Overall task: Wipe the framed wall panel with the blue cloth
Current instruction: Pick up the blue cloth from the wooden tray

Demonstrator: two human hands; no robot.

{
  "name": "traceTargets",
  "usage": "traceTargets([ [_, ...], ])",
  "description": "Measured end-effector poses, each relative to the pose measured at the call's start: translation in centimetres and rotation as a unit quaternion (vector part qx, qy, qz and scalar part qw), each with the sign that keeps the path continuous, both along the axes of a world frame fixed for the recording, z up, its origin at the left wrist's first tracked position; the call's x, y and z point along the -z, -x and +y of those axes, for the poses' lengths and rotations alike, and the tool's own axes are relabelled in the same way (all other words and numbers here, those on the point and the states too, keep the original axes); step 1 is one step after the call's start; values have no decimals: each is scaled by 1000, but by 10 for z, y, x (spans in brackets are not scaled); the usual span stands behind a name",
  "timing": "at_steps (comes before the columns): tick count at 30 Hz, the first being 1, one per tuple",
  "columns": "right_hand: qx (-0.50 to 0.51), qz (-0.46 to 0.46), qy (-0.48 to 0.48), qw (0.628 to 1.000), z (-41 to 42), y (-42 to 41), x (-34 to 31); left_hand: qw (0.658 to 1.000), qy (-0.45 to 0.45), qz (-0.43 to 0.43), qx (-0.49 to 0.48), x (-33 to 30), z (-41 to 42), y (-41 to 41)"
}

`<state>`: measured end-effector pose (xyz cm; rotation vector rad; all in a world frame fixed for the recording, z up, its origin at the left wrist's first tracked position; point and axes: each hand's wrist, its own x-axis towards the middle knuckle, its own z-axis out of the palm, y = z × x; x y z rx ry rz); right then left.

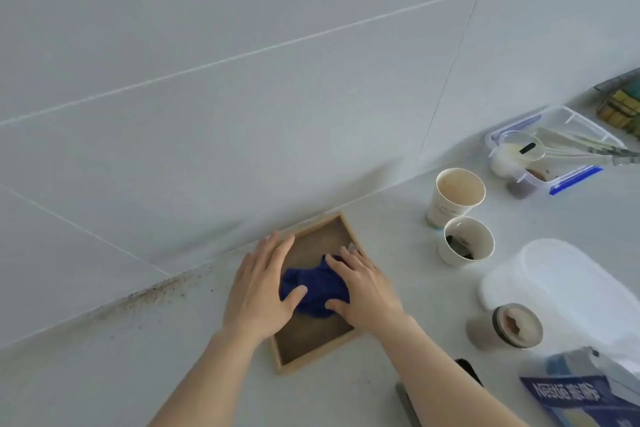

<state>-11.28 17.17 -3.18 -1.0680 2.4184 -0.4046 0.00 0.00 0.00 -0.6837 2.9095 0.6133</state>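
A small framed panel [313, 340] with a light wooden frame and a brown surface lies flat on the pale counter, close to the tiled wall. A crumpled dark blue cloth [317, 286] rests on its middle. My left hand [261, 284] lies flat over the panel's left edge, its thumb touching the cloth. My right hand [363, 288] presses on the cloth's right side with spread fingers, covering the panel's right edge.
Two paper cups [453, 196] [465, 241] stand to the right. Behind them is a clear container [554, 149] holding utensils. A white plastic lid [568, 284], a small round jar [512, 326] and a blue Nestle box [581, 395] sit at the right. Brown specks [156, 291] line the wall's base.
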Motion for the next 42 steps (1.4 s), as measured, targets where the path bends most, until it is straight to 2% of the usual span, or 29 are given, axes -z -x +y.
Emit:
traceTargets([
  [5,0,25,-5,1000,-2,1,6,997,-36,-70,25,21,5,3],
  [11,11,43,9,999,-3,0,13,995,12,-96,19,34,22,5],
  [20,32,-1,41,999,-2,-5,-3,997,-9,-40,-63,13,22,-7],
  [29,22,47,83,995,-19,-19,-68,997,45,33,-59,-63,-5,-33],
  [42,2,116,128,985,-68,-79,-175,981,101,138,-92,-156,-46,-115],
])
